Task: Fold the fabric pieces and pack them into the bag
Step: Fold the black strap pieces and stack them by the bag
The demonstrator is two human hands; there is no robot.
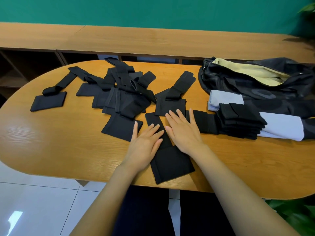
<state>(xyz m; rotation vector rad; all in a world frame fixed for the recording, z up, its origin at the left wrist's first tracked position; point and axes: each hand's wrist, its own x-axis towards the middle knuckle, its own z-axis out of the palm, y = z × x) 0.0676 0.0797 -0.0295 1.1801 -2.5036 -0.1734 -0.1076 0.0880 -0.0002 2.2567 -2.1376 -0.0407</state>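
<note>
Wooden oval table (68,147) under a green wall (153,11), and both hands are down on one black fabric piece (172,165) right in front of the person. Its long axis runs from the near table edge away and slightly to the left: the wide pad end lies nearest the person, and the narrow strap end points away. The pad's near corner sits close to the table edge but not over it.

Left hand (144,143) lies flat on the strap, fingers straight and a little spread, thumb stretched out towards the corner of a square piece (122,126) just beside it. Right hand (183,132) is flat too, fingers straight and fanned, palm at the strap's right edge, fingertips reaching the lower edge of another piece (170,104). Neither hand grips anything.

Behind the hands, a loose pile (122,92) of unfolded pieces crowds the middle of the table, straps pointing every way. One piece (49,101) lies well apart at the far left. To the right, near the right hand, a stack of folded pieces (240,120) rests on a pale cloth (281,128), and past it the bag (255,82) lies with its mouth open, showing a cream lining.

Bare wood lies to the left of the left hand, along the near side of the table.
</note>
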